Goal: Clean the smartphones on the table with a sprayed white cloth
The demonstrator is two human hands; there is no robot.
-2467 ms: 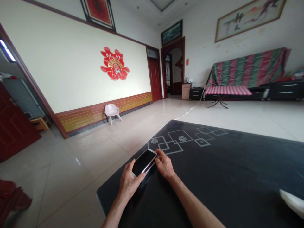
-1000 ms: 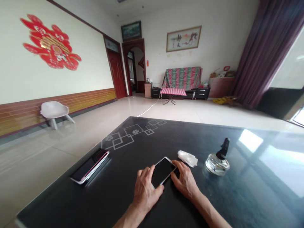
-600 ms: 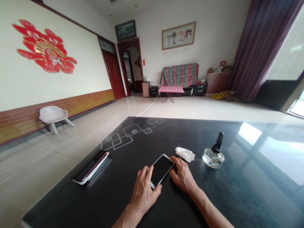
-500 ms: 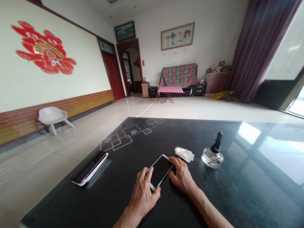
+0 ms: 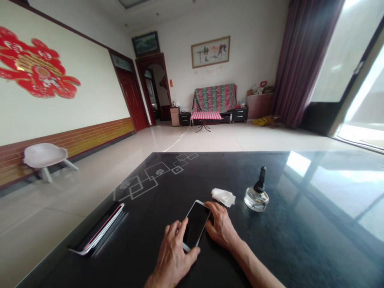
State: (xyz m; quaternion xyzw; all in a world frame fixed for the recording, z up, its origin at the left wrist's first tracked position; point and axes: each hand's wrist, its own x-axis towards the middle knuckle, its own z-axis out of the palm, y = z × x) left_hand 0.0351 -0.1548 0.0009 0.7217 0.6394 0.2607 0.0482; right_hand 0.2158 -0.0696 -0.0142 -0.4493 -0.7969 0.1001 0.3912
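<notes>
A white-framed smartphone (image 5: 196, 224) with a dark screen is between my hands at the near side of the black table. My left hand (image 5: 175, 248) grips its left edge and lower corner, the thumb by the bottom end. Along the right edge, my right hand (image 5: 220, 224) holds the phone near its top corner. A crumpled white tissue (image 5: 223, 197) lies just beyond my right fingers. To the right of it stands a clear round glass bottle (image 5: 256, 199) with a black top. The phone's underside is hidden.
A stack of phones (image 5: 97, 229) lies near the left edge of the glossy black table (image 5: 150, 224). On the floor to the left is a pale plastic chair (image 5: 45, 156). A small table with a checked cloth (image 5: 206, 115) stands by the far wall.
The camera view has turned slightly right, so everything appears shifted left. My two hands keep their hold on the phone, with little visible change in their grip.
</notes>
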